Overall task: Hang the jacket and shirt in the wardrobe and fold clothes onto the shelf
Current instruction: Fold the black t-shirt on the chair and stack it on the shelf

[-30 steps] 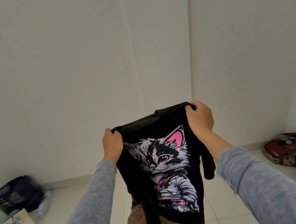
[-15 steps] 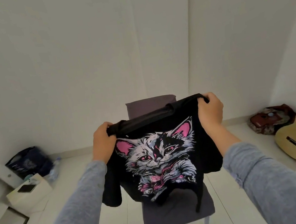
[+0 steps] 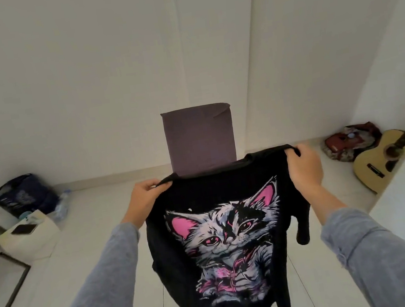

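Holding the black cat shirt [image 3: 223, 229] up by its top corners, the left hand [image 3: 147, 195] and right hand [image 3: 303, 167] each pinched one shoulder, and it hung down between them before the chair [image 3: 199, 138].

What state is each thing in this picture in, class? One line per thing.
T-shirt, held up, hanging unfolded, cat print facing the camera
left hand, grips one shoulder of the T-shirt
right hand, grips the other shoulder
chair, upright behind the T-shirt
guitar, propped at a slant
phone, lying flat on a white box
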Available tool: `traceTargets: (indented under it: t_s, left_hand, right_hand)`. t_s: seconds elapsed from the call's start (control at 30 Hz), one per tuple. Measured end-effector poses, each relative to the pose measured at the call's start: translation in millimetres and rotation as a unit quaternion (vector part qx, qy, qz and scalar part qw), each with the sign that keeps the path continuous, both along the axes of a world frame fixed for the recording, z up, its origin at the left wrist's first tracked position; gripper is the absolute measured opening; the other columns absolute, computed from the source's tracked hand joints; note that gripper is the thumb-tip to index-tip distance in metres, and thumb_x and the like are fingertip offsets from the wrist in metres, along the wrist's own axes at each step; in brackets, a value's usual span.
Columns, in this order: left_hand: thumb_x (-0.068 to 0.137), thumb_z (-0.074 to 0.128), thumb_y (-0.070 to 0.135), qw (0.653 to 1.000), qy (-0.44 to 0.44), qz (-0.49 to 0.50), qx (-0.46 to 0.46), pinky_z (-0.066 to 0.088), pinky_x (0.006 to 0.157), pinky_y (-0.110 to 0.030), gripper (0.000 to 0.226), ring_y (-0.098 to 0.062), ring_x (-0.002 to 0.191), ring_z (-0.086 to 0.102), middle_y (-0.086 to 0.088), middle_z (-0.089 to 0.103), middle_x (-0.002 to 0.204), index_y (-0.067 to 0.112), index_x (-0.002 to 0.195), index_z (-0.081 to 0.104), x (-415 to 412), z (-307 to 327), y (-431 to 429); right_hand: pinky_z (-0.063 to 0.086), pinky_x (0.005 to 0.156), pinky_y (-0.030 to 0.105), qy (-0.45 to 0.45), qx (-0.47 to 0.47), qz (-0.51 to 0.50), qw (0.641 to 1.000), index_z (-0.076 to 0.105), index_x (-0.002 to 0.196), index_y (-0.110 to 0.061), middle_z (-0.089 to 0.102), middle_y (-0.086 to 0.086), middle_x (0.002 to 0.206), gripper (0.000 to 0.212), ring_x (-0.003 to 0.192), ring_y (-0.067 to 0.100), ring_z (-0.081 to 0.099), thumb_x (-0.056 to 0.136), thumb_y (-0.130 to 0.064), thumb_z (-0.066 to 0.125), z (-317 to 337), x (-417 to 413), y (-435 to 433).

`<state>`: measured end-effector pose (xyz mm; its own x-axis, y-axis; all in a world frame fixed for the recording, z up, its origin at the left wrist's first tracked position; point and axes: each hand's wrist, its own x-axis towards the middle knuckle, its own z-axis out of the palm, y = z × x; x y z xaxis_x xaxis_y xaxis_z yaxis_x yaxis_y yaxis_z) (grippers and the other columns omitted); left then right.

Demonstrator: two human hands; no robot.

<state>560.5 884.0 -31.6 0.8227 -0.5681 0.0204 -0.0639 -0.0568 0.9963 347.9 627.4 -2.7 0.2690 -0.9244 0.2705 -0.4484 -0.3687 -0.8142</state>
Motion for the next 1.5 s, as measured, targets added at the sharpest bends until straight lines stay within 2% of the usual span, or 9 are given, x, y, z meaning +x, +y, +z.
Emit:
traceTargets:
  t_s: [0.13,0.3,0.37,0.63,0.77,0.97,1.13,1.37,1.5]
  left_hand:
    - [0.081,0.072,0.017,0.998,0.008,0.012,0.053,0.048,0.055,-0.019,0.021,-0.013,0.06,0.06,-0.006,0.065,0.067,-0.004,0.082,0.07,5.8,-37.0,-4.2]
    - [0.088,0.065,0.024,0.985,-0.085,0.084,0.123,0.032,0.048,-0.014,0.032,-0.011,0.057,0.042,-0.002,0.05,0.057,0.003,0.064,0.06,26.1,-79.7,-34.1]
    - [0.09,0.062,0.026,0.98,-0.098,0.1,0.14,0.034,0.051,-0.016,0.031,-0.011,0.056,0.044,0.001,0.053,0.056,0.011,0.063,0.06,40.2,-99.7,-49.4]
    - [0.089,0.062,0.027,0.964,-0.08,0.136,0.215,0.047,0.078,-0.03,0.015,-0.019,0.083,0.062,-0.001,0.069,0.085,0.014,0.089,0.071,127.4,-186.4,-128.5]
    - [0.091,0.06,0.024,0.948,-0.075,0.148,0.27,0.045,0.08,-0.031,0.016,-0.021,0.085,0.061,-0.001,0.068,0.088,0.013,0.094,0.07,194.5,-231.1,-184.1]
    - [0.093,0.056,0.03,0.918,-0.091,0.131,0.363,0.045,0.077,-0.033,0.02,-0.022,0.084,0.059,-0.001,0.066,0.088,0.016,0.096,0.07,278.9,-303.6,-241.3]
    - [0.093,0.055,0.032,0.878,-0.134,0.086,0.451,0.046,0.073,-0.039,0.024,-0.028,0.081,0.059,-0.003,0.062,0.081,0.014,0.092,0.071,324.9,-366.9,-271.6]
    - [0.091,0.058,0.019,0.833,-0.165,0.076,0.523,0.043,0.078,-0.042,0.018,-0.037,0.094,0.056,-0.012,0.063,0.1,0.015,0.103,0.071,342.9,-432.6,-300.6]
    - [0.087,0.049,0.009,0.804,-0.21,0.098,0.548,0.039,0.089,-0.049,0.023,-0.037,0.1,0.051,-0.015,0.055,0.106,0.008,0.106,0.061,315.6,-450.4,-310.5]
  right_hand:
    - [0.028,0.052,0.029,0.055,0.038,0.004,0.998,0.051,0.076,-0.008,0.047,0.003,0.066,0.022,0.063,0.023,0.044,0.093,-0.019,0.042,-37.5,-1.1,-4.2]
    - [0.032,0.052,0.027,0.079,0.048,0.012,0.996,0.056,0.083,-0.009,0.054,0.003,0.071,0.018,0.066,0.022,0.049,0.092,-0.016,0.042,-80.7,21.8,-22.4]
    - [0.035,0.056,0.029,0.077,0.053,0.013,0.995,0.057,0.084,-0.01,0.058,0.004,0.077,0.016,0.07,0.024,0.053,0.092,-0.016,0.044,-101.2,36.1,-37.8]
    - [0.048,0.083,0.039,0.111,0.055,-0.005,0.992,0.065,0.097,-0.008,0.068,0.008,0.094,0.016,0.087,0.027,0.06,0.092,-0.014,0.051,-189.2,135.7,-134.5]
    - [0.048,0.081,0.044,0.18,0.017,0.022,0.983,0.067,0.094,-0.009,0.07,0.009,0.088,0.014,0.082,0.031,0.062,0.091,-0.017,0.055,-236.7,202.1,-203.4]
    - [0.045,0.078,0.041,0.253,0.032,0.055,0.965,0.067,0.086,-0.009,0.068,0.012,0.077,0.018,0.076,0.036,0.061,0.09,-0.023,0.057,-312.6,291.0,-285.4]
    - [0.026,0.073,0.035,0.328,0.031,0.05,0.943,0.064,0.088,-0.008,0.066,0.012,0.08,0.02,0.081,0.036,0.057,0.094,-0.023,0.052,-385.2,335.6,-313.2]
    - [0.029,0.084,0.04,0.408,0.046,0.042,0.911,0.066,0.099,-0.013,0.064,0.01,0.1,0.022,0.1,0.033,0.049,0.093,-0.027,0.05,-456.4,362.8,-334.8]
    - [0.027,0.099,0.045,0.337,0.13,-0.055,0.931,0.061,0.11,-0.014,0.052,0.011,0.122,0.023,0.117,0.031,0.042,0.091,-0.021,0.05,-472.8,370.8,-323.4]
